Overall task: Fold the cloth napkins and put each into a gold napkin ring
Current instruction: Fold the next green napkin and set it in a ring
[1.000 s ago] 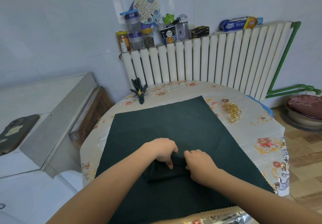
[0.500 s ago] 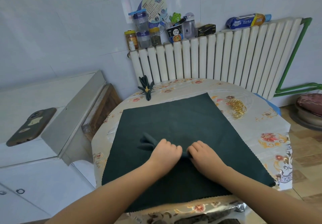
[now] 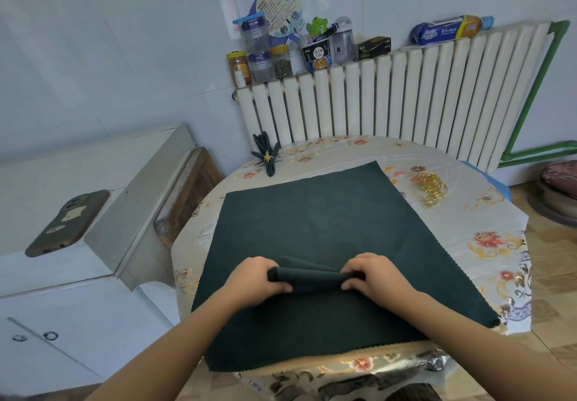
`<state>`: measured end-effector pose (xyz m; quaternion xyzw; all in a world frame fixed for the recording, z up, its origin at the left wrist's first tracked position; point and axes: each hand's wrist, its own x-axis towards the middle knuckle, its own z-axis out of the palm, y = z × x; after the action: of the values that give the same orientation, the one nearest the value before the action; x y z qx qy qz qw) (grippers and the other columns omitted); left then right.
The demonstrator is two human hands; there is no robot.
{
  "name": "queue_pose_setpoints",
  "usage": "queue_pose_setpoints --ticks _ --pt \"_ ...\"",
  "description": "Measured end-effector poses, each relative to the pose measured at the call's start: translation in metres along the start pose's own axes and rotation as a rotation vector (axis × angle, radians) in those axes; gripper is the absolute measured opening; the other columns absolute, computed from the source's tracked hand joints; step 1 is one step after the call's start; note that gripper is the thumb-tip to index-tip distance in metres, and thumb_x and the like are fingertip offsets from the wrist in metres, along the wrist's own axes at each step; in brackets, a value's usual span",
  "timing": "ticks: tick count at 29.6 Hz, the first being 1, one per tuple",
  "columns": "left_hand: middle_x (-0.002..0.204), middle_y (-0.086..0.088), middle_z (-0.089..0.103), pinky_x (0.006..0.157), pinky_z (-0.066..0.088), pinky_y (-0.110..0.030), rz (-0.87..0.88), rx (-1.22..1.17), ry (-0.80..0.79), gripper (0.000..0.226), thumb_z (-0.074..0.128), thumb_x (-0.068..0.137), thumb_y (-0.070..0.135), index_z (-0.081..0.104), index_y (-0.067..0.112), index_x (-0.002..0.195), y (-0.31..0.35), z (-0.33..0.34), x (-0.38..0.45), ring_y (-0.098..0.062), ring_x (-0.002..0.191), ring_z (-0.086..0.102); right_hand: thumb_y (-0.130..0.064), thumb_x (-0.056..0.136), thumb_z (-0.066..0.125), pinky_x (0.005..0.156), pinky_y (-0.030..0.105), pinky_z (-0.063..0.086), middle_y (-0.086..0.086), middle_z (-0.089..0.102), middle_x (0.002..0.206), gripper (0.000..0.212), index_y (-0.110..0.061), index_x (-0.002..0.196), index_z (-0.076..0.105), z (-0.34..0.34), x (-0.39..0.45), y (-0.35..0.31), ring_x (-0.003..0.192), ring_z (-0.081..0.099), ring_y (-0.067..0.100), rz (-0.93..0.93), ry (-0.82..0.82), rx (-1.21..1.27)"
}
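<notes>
While the folded napkin (image 3: 307, 277), low in the frame, is gripped at both ends by curled hands (image 3: 315, 275), its pleats could probably spring open if released.

The wall (image 3: 125, 41) is covered in large white glossy tiles lit by soft daylight. A white ribbed radiator (image 3: 390, 101) stands against it, with a green pipe (image 3: 530, 104) running down its right side and along the wall's foot. Jars, bottles and packets (image 3: 281, 54) crowd the radiator's top. A round table (image 3: 487, 244) under a floral plastic cover sits before it. To the left is a white cabinet (image 3: 46, 322) with a metal-edged counter, and a dark phone (image 3: 67, 222) lies on it. The floor (image 3: 555, 291) at right is wood-patterned.
</notes>
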<state>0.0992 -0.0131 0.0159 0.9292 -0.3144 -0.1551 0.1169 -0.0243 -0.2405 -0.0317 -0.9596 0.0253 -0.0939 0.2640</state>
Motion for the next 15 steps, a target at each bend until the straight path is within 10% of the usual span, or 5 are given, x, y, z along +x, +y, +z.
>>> queue_pose_setpoints --ticks 9,15 --pt "0.067 0.002 0.049 0.055 0.031 -0.029 -0.21 -0.167 -0.034 0.043 0.072 0.075 0.05 0.045 0.016 0.071 -0.002 0.002 0.021 -0.016 0.064 0.048 -0.041 0.088 0.059 0.065 0.024 0.037 -0.014 0.054 0.08 0.021 -0.027 0.104 0.053 0.007 0.008 -0.014 0.076 0.051 0.009 0.201 0.079 0.016" --pt "0.109 0.001 0.054 0.074 0.04 -0.028 -0.243 -0.047 -0.077 0.055 0.072 0.078 0.047 0.045 0.016 0.114 0.008 -0.001 0.029 -0.018 0.097 0.052 -0.037 0.092 0.053 0.068 0.026 0.042 -0.009 0.047 0.1 0.018 -0.033 0.108 0.049 0.009 0.014 -0.016 0.085 0.052 0.012 0.179 0.014 -0.018"
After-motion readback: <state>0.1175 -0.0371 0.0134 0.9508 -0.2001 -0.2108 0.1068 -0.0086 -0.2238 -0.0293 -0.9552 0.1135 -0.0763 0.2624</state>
